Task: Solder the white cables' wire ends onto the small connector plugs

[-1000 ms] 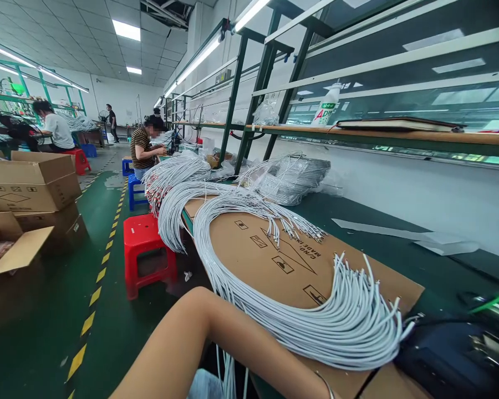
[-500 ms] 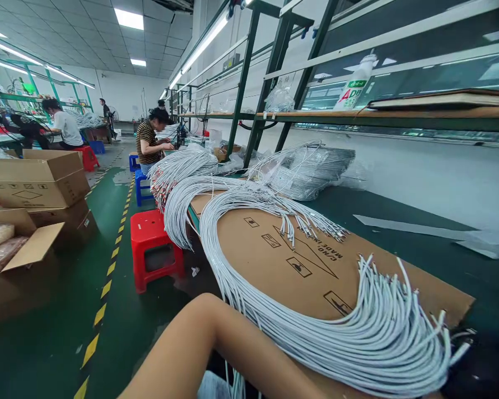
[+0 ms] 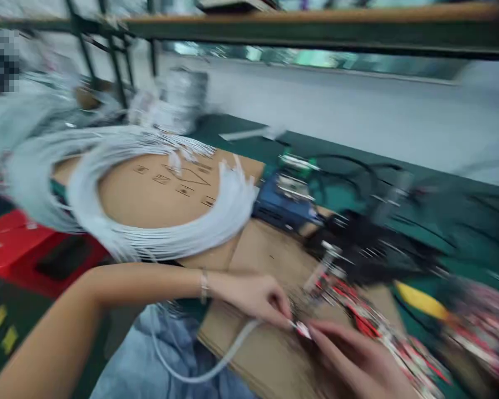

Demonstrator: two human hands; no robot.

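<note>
Between finger and thumb, my left hand (image 3: 255,296) pinches one end of a white cable (image 3: 228,354). That cable loops down over my lap and back up to the hand. Close against its tip, my right hand (image 3: 353,354) pinches a small red-and-white piece (image 3: 303,330). Blur hides whether the two are joined. Below both hands lies a brown cardboard sheet (image 3: 253,266). Several red-and-white parts (image 3: 366,321) are heaped just beyond my right hand.
A large coil of white cables (image 3: 183,238) covers printed cardboard at left. A blue box-shaped device (image 3: 280,202) stands behind my hands, with black cables near it. There is a yellow object (image 3: 422,299) at right, a red stool (image 3: 20,249) at left and a shelf (image 3: 316,27) overhead.
The view has swung right and down, bringing both hands, the device and the red-and-white parts into sight. Earlier only my left arm showed, its hand out of frame.
</note>
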